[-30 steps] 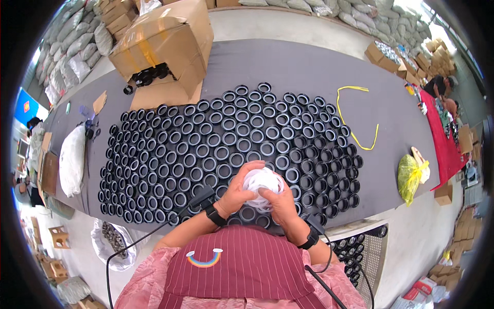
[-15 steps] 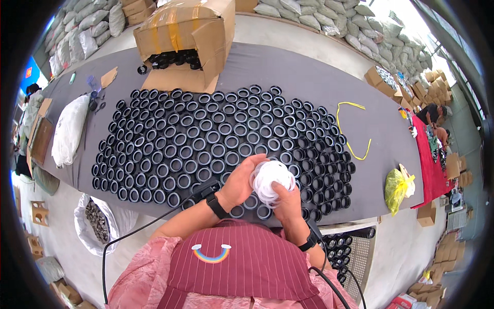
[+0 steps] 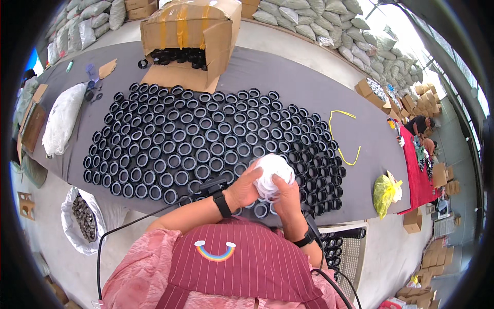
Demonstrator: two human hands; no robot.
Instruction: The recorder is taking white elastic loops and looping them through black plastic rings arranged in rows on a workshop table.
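Note:
Between my two hands is a loose stack of thin white translucent rings, held just above the near part of the table. My left hand closes on the stack's left side, with its thumb over the rings. On the lower right side, my right hand grips the same stack, thumb pressed on top. Most of the fingers are hidden beneath the rings. Under and beyond my hands, many black ring-shaped caps stand in close rows on the grey-covered table.
An open carton of black caps lies at the far side. A white sack rests at left, a yellow bag and yellow cord at right. Below the table are a bag of dark parts and a crate.
My left hand has shifted from cupping the rings' side to gripping them with its thumb on top. The stack stays between both hands. The view has turned slightly.

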